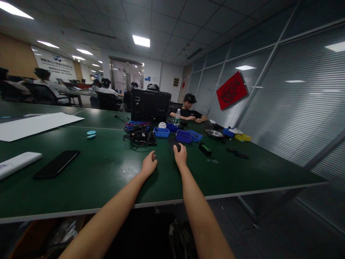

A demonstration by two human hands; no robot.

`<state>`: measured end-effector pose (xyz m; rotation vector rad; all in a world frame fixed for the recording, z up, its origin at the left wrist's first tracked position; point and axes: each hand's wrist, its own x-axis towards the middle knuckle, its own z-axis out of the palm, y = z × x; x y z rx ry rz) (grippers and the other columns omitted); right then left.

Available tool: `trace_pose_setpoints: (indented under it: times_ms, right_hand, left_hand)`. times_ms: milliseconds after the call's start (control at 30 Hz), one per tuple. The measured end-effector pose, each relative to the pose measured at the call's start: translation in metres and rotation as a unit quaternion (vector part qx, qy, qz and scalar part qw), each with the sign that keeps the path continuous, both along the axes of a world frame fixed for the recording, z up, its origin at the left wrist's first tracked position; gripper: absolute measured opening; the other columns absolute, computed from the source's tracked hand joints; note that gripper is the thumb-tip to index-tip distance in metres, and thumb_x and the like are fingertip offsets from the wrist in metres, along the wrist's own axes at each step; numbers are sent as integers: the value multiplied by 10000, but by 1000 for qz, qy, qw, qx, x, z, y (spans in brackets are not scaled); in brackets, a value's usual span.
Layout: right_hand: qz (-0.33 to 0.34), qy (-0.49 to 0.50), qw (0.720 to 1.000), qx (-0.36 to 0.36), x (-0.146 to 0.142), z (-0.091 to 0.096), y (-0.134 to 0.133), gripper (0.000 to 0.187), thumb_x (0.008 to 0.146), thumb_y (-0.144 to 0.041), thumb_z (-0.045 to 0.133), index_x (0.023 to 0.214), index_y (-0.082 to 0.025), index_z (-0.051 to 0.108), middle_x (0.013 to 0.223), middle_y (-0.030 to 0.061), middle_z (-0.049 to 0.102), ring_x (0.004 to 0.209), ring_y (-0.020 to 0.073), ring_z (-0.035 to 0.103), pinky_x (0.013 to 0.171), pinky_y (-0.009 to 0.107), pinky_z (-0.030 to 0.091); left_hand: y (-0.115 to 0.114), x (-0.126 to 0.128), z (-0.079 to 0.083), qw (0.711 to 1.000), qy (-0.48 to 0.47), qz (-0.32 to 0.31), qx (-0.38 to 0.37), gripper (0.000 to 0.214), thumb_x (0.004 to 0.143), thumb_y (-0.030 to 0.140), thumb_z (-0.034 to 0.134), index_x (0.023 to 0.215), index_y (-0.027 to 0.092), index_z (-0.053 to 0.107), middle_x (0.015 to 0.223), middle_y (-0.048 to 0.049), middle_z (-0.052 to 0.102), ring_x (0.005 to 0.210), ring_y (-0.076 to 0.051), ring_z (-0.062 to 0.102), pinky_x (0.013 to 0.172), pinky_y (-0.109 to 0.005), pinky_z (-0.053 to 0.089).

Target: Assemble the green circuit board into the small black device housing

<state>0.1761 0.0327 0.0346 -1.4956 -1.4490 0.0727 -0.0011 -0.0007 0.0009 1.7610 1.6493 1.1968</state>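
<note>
My right hand (181,156) is closed around a small black thing that looks like a computer mouse (178,146). It rests over a dark flat patch on the green table (107,194); I cannot make out what that patch is. To its left, my left hand (149,164) lies on the tabletop, fingers loosely curled with a gap to the thumb, and nothing shows in it. Blue plastic bins (183,136) stand just beyond my right hand. Right of it sits a black box with a green top (205,149).
A monitor's back (150,104), a tangle of cables (137,126) and a black adapter (138,137) stand ahead. Left lie a black slab (58,163), a white bar (20,162) and a cyan case (91,134). A metal bowl (215,133) is at right. Another person (188,111) sits across.
</note>
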Motion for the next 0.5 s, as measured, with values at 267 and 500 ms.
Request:
trace_pose_setpoints:
  times_ms: [267, 500]
  right_hand:
    - [83, -72, 985, -135, -17, -11, 2, 376, 858, -405, 324, 913, -167, 610, 879, 87, 646, 835, 189, 578, 733, 257, 387]
    - [51, -167, 972, -157, -19, -10, -1, 371, 866, -355, 324, 755, -165, 623, 820, 98, 628, 793, 173, 563, 701, 247, 376]
  left_hand:
    - [0, 1, 0, 1000, 6, 5, 6, 514, 692, 118, 494, 1204, 143, 450, 1031, -68, 623, 898, -143, 576, 814, -252, 443]
    - [-1, 1, 3, 1000, 8, 4, -2, 501, 699, 121, 492, 1198, 145, 457, 1018, -64, 623, 894, -138, 576, 822, -249, 439]
